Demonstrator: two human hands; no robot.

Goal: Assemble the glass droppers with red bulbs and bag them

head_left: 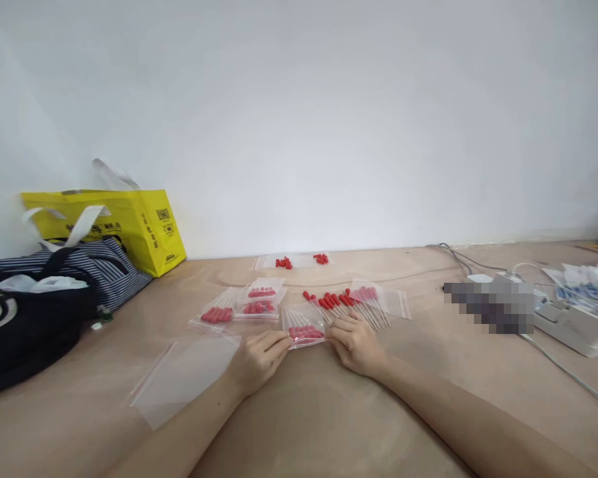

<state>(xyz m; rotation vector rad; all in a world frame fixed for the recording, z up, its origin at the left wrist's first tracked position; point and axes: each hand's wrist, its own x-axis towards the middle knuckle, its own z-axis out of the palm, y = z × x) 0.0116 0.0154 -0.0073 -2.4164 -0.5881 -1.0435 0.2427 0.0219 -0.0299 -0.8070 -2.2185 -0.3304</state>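
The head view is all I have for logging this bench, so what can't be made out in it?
- Small bag between the left hand and right hand: its seal is hidden by fingertips.
- Red-tipped pieces: too small to identify.
- Pixelated patch: blurred out.
- Dark bag: cut by the left edge.
- Device: cut by the right edge.
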